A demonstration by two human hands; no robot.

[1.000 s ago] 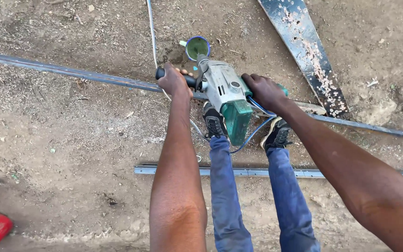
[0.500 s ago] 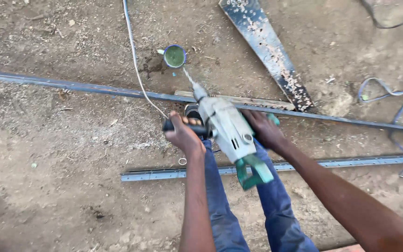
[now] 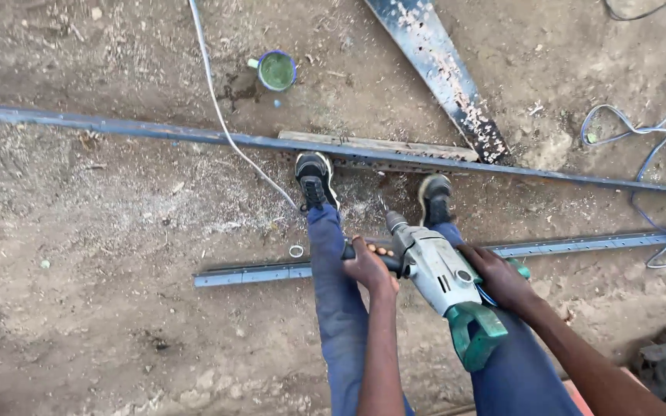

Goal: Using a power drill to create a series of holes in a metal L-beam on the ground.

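A heavy grey-and-green electric drill (image 3: 445, 281) is held between the two hands at about knee height above the dirt ground (image 3: 102, 323). The left hand (image 3: 366, 269) is wrapped tight around the black side handle that sticks out from the drill's left flank, and the right hand (image 3: 495, 276) is closed on the green grip on the opposite flank, so the body of the tool lies squarely between them and over the gap between the person's blue-trousered legs (image 3: 333, 308). Just beyond the bit stand two black shoes (image 3: 314, 179), toes against a long dark steel bar (image 3: 156, 132) that crosses the view from left to right, with a short pale strip (image 3: 371, 145) laid along it. A second, lighter perforated rail (image 3: 260, 273) runs under the legs, beneath the drill, and a small metal ring (image 3: 296, 251) lies beside it. A white cable (image 3: 217, 108) trails from the top edge down toward the left shoe. Farther off sit a cup of green liquid (image 3: 276, 71), a rusty speckled flat bar (image 3: 441, 73) and a loose blue cord (image 3: 641, 146). The drill's long axis runs diagonally, green rear housing toward the lower right and the chuck and bit pointing up and left, tilted down toward the bar between the shoes.
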